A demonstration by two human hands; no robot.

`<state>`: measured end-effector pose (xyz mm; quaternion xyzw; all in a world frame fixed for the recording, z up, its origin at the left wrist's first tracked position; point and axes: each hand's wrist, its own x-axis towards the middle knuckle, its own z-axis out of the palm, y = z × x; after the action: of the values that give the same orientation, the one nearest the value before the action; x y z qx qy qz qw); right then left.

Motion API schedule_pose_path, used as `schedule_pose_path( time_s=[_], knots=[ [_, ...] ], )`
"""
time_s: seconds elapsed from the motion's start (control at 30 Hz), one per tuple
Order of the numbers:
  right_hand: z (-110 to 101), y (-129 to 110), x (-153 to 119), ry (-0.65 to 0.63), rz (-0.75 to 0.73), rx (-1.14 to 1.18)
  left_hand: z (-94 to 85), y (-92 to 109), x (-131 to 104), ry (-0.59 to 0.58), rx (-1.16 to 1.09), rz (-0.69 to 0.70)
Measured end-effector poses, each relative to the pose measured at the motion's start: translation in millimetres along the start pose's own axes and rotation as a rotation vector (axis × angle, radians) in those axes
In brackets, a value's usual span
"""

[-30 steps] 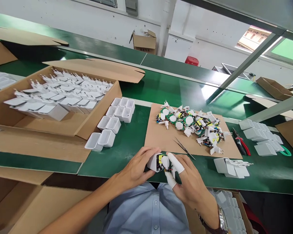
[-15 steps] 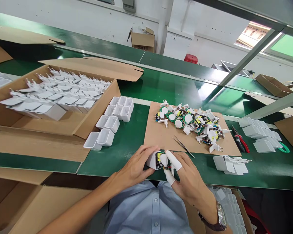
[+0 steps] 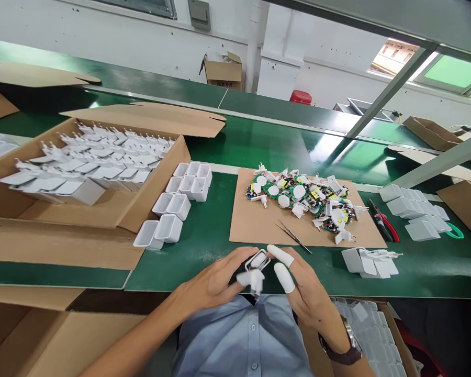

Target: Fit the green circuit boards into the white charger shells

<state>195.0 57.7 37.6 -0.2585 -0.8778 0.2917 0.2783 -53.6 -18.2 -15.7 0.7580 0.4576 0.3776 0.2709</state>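
Note:
My left hand [image 3: 215,283] is closed around a white power adapter case [image 3: 258,260] near the table's front edge. The case's open end faces up, with a white part showing inside its rim. A white plug piece [image 3: 255,281], blurred, hangs over the near side of the case. To its right is my right hand [image 3: 306,290], with white finger covers on thumb and index finger. Those two fingers are apart with nothing between them. The index fingertip is close to the case's rim; whether it touches, I cannot tell.
Circuit boards with plugs [image 3: 298,191] are heaped on a cardboard sheet [image 3: 255,225], beside tweezers [image 3: 292,236]. Pliers [image 3: 384,222] and white adapter pieces [image 3: 371,262] lie right. Open white cases [image 3: 168,228] stand left, beside a carton [image 3: 153,191] of adapters.
The yellow-and-white circuit board that both hands held at the case's mouth no longer shows outside. The case has turned upward, and my right fingers have come away and spread. The view has shifted slightly.

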Motion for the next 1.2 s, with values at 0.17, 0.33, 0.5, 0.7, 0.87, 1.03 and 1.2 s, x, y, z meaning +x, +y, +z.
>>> schedule_pose_path(
  time_s=[0.17, 0.33, 0.5, 0.7, 0.87, 1.03, 1.2],
  knots=[
    [15, 18, -10, 0.008, -0.104, 0.038, 1.7, -3, -1, 0.072, -0.060, -0.010],
    [34, 25, -12, 0.078, -0.212, -0.060, 3.3, -3, -2, 0.179, -0.101, -0.037],
    [43, 25, -12, 0.094, -0.213, -0.049, 2.8, 2, 0, 0.210, -0.052, 0.010],
    [39, 25, -14, 0.133, -0.262, -0.056, 2.0, 2, -2, 0.279, 0.027, 0.069],
    [37, 29, -17, 0.082, -0.213, -0.049, 0.8, 6, 8, 0.287, 0.052, 0.236],
    [36, 27, -13, 0.011, -0.189, -0.097, 3.6, 11, 16, 0.328, 0.027, 0.246],
    [29, 23, -7, -0.068, -0.112, -0.105, 3.6, 12, 15, 0.331, 0.027, 0.218]
  ],
)
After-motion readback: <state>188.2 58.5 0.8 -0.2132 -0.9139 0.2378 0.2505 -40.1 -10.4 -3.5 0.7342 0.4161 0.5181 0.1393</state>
